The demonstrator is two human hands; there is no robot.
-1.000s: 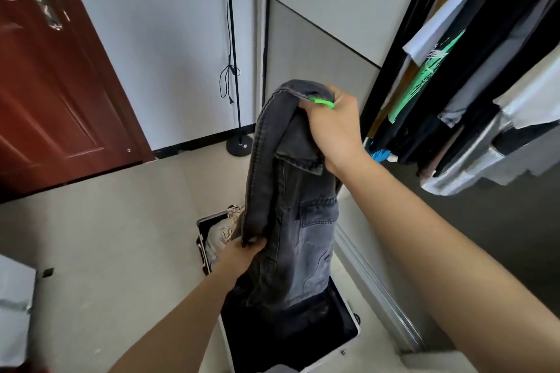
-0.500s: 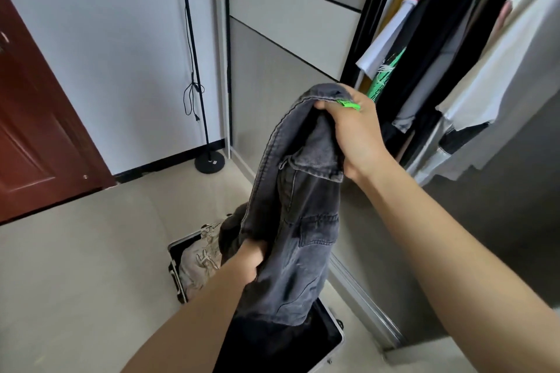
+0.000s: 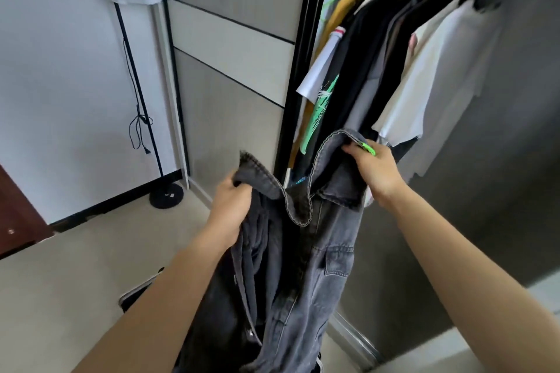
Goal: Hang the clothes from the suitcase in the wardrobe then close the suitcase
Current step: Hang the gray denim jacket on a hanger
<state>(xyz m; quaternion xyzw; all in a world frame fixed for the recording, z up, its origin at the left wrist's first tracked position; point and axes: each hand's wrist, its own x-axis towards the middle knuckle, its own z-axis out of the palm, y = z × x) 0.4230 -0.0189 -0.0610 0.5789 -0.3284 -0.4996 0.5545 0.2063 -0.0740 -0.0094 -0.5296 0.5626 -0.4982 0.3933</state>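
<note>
Hanging is in hand: at centre the left hand (image 3: pixel 230 206) grips the collar of the grey denim jacket (image 3: pixel 306 266), the right hand (image 3: pixel 374 168) clutches its shoulder plus a green hanger (image 3: pixel 368 149), which likely must next rise toward the hung clothes (image 3: pixel 394 63) at 1 o'clock.

Both bare arms reach forward, apart. The left forearm (image 3: pixel 157 297) comes in from 7 o'clock, wrist straight; the left hand (image 3: pixel 231 206) is fisted, back toward the camera, its fingers curled round one collar edge of a grey denim jacket (image 3: pixel 303 266). The right forearm (image 3: pixel 454 257) enters from 4 o'clock. The right hand (image 3: pixel 374 169), at 2 o'clock from the left and higher, grips the jacket's other shoulder together with a green hanger (image 3: pixel 368 148).
</note>
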